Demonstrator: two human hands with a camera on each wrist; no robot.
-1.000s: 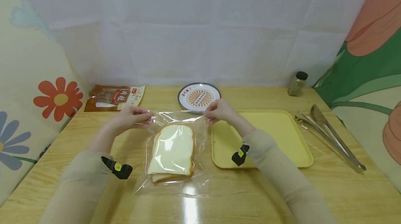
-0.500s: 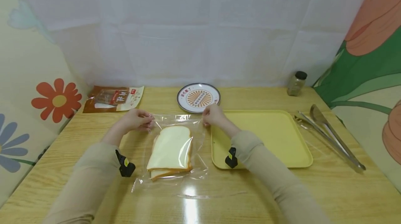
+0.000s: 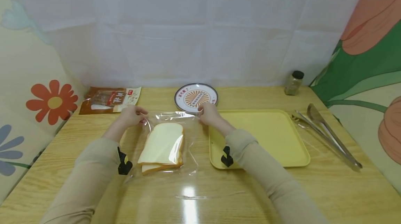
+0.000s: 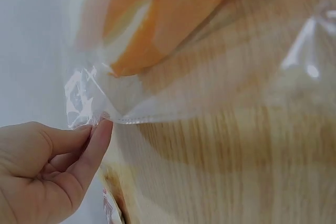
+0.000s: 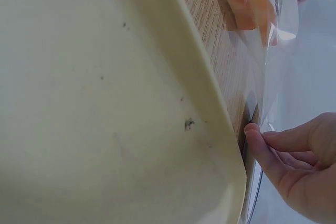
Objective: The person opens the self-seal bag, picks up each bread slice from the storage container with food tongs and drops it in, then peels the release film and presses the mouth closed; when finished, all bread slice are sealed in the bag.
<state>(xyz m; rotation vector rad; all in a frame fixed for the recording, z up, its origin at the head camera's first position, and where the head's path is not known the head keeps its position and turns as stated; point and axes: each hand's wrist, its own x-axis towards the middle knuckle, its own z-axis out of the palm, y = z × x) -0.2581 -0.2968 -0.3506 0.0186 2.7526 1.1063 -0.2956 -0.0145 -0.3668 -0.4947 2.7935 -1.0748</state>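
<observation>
Two stacked slices of bread point(image 3: 163, 144) lie inside a clear plastic bag point(image 3: 190, 147) on the table, left of the yellow tray. My left hand point(image 3: 131, 116) pinches the bag's far left corner between thumb and finger; the left wrist view shows this pinch closely, with the bread's brown crust point(image 4: 152, 40) behind the film. At the far right corner, my right hand point(image 3: 210, 114) pinches the bag too, beside the tray's left rim and just in front of the round plate point(image 3: 195, 98). Between the two hands the bag's far edge is stretched out.
A yellow tray point(image 3: 260, 137) sits right of the bag. Metal tongs point(image 3: 325, 140) lie at the right, near a dark-capped jar point(image 3: 293, 83). A brown and cream food packet point(image 3: 108, 99) lies at the back left. A white cloth point(image 3: 156, 43) hangs behind the table.
Both hands have shifted slightly left with the bag, and the bread has moved left and a little away from me. Both hands keep their pinch on the bag's corners.
</observation>
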